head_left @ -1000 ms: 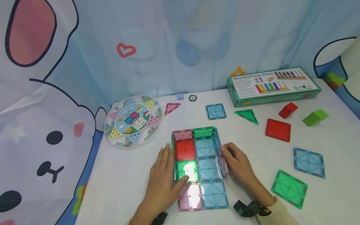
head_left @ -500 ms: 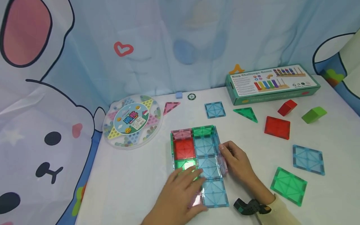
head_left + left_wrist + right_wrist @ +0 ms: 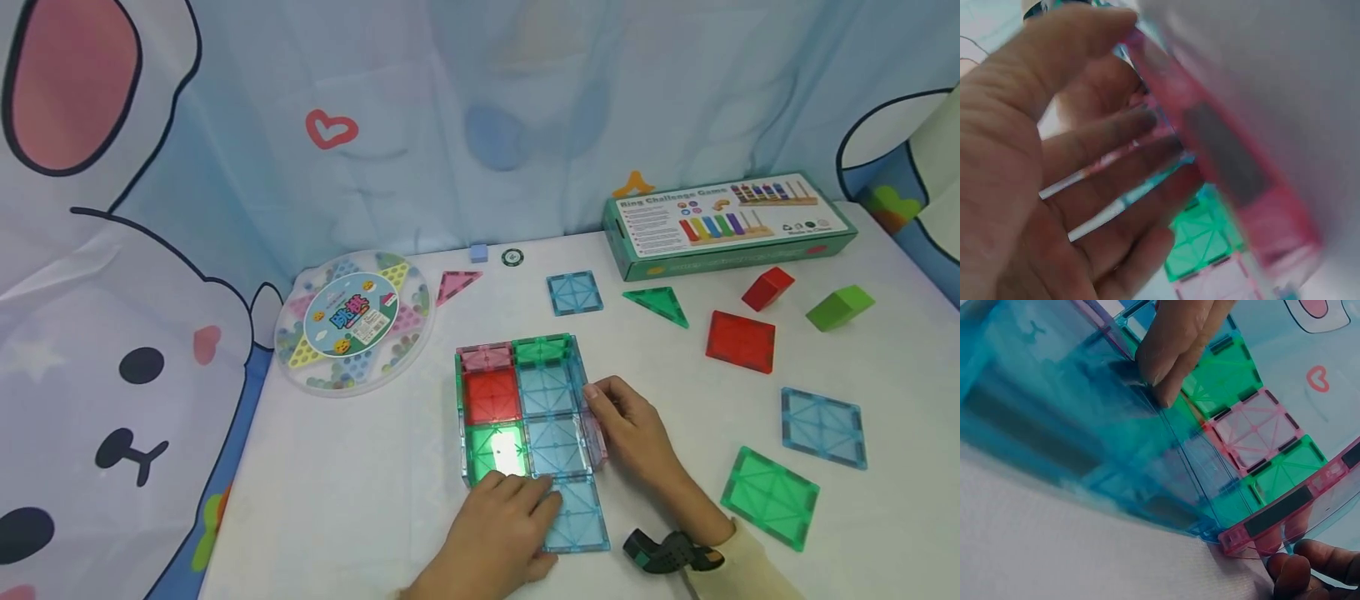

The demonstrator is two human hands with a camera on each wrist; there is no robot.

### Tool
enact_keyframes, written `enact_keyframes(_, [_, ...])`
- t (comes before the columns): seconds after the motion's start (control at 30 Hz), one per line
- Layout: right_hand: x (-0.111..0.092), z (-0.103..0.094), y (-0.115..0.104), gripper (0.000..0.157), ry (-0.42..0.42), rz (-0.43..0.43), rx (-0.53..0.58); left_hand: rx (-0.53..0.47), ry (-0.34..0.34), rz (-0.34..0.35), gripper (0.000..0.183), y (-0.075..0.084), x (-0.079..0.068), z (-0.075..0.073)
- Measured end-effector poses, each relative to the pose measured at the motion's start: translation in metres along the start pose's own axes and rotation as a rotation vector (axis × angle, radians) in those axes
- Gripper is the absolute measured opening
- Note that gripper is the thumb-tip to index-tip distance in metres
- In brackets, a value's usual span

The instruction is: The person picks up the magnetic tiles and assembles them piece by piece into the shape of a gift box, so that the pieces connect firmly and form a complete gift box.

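Observation:
In the head view, clear magnetic tiles form a low walled base, with a red tile point(image 3: 492, 397), a green tile point(image 3: 495, 450) and blue tiles point(image 3: 557, 447) as its floor. My left hand point(image 3: 498, 533) is over the near left corner. In the left wrist view its thumb and fingers hold a pink magnetic tile point(image 3: 1279, 219) by the edge; the head view hides this tile. At the base's right side my right hand point(image 3: 637, 442) pinches the upright blue wall tile point(image 3: 579, 375), beside a purple tile point(image 3: 595, 442). Its fingertips show on the blue plastic in the right wrist view.
Loose tiles lie to the right: red point(image 3: 740, 342), blue point(image 3: 823, 427), green point(image 3: 771, 497). Red point(image 3: 768, 289) and green blocks point(image 3: 840, 308) are behind them. A green game box point(image 3: 731, 227) stands at the back, and a round Chinese checkers case point(image 3: 352, 325) at left.
My left hand has left the base's left wall and moved right and nearer, over the front left pink tile, its fingers now bent. The right hand keeps its place.

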State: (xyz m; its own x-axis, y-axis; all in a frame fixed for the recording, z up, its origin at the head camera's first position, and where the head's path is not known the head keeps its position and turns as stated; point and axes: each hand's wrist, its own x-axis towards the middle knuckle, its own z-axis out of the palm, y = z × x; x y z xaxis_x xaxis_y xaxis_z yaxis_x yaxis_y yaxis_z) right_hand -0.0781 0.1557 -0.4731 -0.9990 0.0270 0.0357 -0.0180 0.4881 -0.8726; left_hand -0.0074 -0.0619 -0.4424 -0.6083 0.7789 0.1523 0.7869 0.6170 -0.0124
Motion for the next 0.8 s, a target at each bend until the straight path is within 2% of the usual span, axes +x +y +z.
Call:
enact_keyframes(0.1, [0.000,0.000,0.000,0.030,0.002,0.004,0.002,-0.033,0.090,0.061,0.034,-0.006,0.002,-0.007])
enact_keyframes(0.17, [-0.001,0.000,-0.001,0.030,0.001,0.006,0.002,-0.086,0.165,0.075,0.021,-0.012,0.002,-0.012])
enact_keyframes(0.3, [-0.001,-0.001,-0.002,0.032,0.004,0.010,-0.009,-0.176,0.294,0.027,0.009,-0.023,0.005,-0.020])
enact_keyframes(0.37, [-0.001,-0.001,-0.001,0.033,0.007,0.014,-0.014,-0.193,0.312,-0.015,0.011,-0.027,0.007,-0.021])
enact_keyframes(0.5, [-0.001,-0.001,-0.001,0.034,0.001,0.028,-0.010,-0.197,0.300,-0.077,0.017,-0.033,0.009,-0.020])
enact_keyframes(0.6, [-0.002,0.000,-0.001,0.035,-0.006,0.034,-0.009,-0.203,0.299,-0.105,0.032,-0.038,0.006,-0.018])
enact_keyframes(0.67, [-0.002,0.000,-0.001,0.035,-0.003,0.035,-0.010,-0.230,0.309,-0.136,0.052,-0.044,0.001,-0.017])
enact_keyframes(0.73, [-0.002,0.000,-0.002,0.034,-0.004,0.035,-0.005,-0.283,0.315,-0.200,0.079,-0.051,-0.006,-0.016])
enact_keyframes(0.8, [-0.002,0.000,-0.003,0.034,-0.007,0.033,0.006,-0.361,0.312,-0.291,0.105,-0.060,-0.013,-0.014])
